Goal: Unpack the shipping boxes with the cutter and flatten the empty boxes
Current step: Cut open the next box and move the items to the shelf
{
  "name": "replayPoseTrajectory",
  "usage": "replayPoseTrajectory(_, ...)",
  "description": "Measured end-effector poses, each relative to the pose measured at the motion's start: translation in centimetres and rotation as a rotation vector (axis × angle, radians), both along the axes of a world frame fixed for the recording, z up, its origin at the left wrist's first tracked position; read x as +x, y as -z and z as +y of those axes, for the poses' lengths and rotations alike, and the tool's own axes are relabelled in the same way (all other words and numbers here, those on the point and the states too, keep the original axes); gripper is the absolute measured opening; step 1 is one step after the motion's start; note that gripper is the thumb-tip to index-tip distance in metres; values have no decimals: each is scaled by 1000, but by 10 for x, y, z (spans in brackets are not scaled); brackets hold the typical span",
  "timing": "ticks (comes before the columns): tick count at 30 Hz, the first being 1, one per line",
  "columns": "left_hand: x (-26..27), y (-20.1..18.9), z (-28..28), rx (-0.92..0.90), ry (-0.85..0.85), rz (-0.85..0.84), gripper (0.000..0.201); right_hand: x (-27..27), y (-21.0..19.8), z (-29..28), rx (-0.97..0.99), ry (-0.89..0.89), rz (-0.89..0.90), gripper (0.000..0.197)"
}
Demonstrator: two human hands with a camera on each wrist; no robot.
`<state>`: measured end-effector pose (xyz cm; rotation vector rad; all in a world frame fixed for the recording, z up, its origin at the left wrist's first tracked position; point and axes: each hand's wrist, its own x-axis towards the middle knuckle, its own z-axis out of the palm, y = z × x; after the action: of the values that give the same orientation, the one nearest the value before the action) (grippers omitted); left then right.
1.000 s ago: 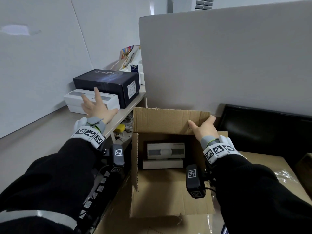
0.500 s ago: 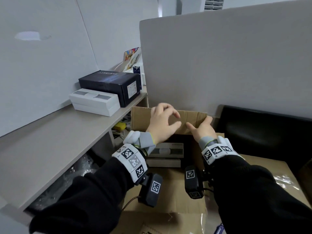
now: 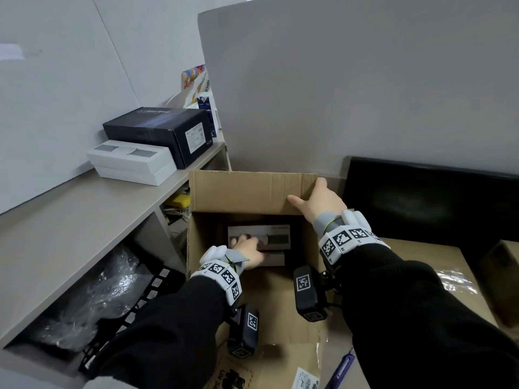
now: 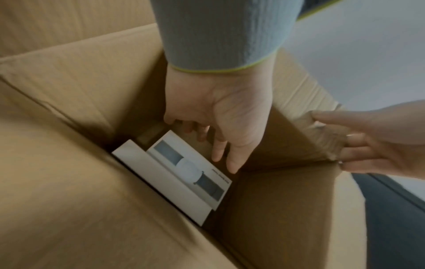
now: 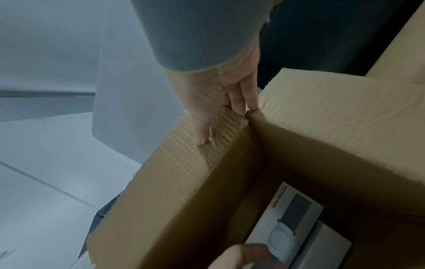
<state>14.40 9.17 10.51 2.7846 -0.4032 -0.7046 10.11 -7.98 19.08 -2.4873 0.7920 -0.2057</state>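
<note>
The open cardboard box [image 3: 247, 192] sits at the centre of the head view, its far flap upright, and the left hand [image 3: 248, 249] reaches down inside it with loosely curled fingers [image 4: 218, 151] on the far edge of the top white product box [image 3: 259, 237]; whether that grip has closed I cannot tell. The right hand [image 3: 320, 202], at 2 o'clock from the left, pinches the flap's right corner, thumb [image 5: 202, 132] inside and fingers behind. A purple cutter [image 3: 341, 370] lies at 5 o'clock on flat cardboard.
</note>
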Motion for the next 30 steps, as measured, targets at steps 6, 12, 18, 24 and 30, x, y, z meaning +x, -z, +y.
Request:
replayPoseTrajectory(6, 14, 28, 3, 96, -75, 17, 70, 3, 2, -8, -37, -8, -22, 63)
replayPoseTrajectory(12, 32, 55, 10, 133, -105, 54, 75, 19, 20, -8, 0, 31, -79, 58)
replayPoseTrajectory(18, 40, 72, 21, 178, -34, 67, 66, 34, 31, -10, 13, 33, -126, 56)
replayPoseTrajectory(24, 49, 77, 28, 211, -21, -21, 69, 37, 34, -11, -2, 20, -130, 53)
replayPoseTrajectory(30, 50, 62, 22, 108, 64, 34, 73, 37, 37, -13, -10, 29, -99, 58)
